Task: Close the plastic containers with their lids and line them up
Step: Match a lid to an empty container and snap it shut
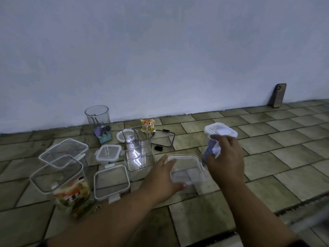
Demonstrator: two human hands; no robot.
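My left hand (164, 177): it reached forward over the tiled floor (267, 157), fingers spread wide, thumb and fingertips touching the near and left edges of a square lidded container (187, 171); I could not tell whether it truly gripped it.
My right hand (225, 155): it was wrapped around the side of a tall container (211, 148) with a blue-and-white label, just right of the square one.
Tall container's lid (220, 133): white-rimmed, seated on top, tilted a little toward the camera; whether its clips were down I could not tell.
Square lidded container: it sat on the floor between my two hands, its clear lid in place.
Open clear containers (138, 152): two stood touching, one behind the other, just left of my left hand, both without lids.
Small square container (108, 154): lidded, left of the open pair.
Low container (112, 182): lidded, nearest me in the middle group, one clip hanging at its front.
Container with colourful packets (65, 186): tall, at the near left, lid on top.
Large container behind it (67, 152): lid resting on top.
Round cup (97, 116): clear, by the wall, holding clips and small items.
Black-rimmed lid (162, 139): loose on the floor behind the open pair.
Snack packet (148, 126): standing near the wall.
Phone (278, 95): leaning against the wall, well apart at the far right.
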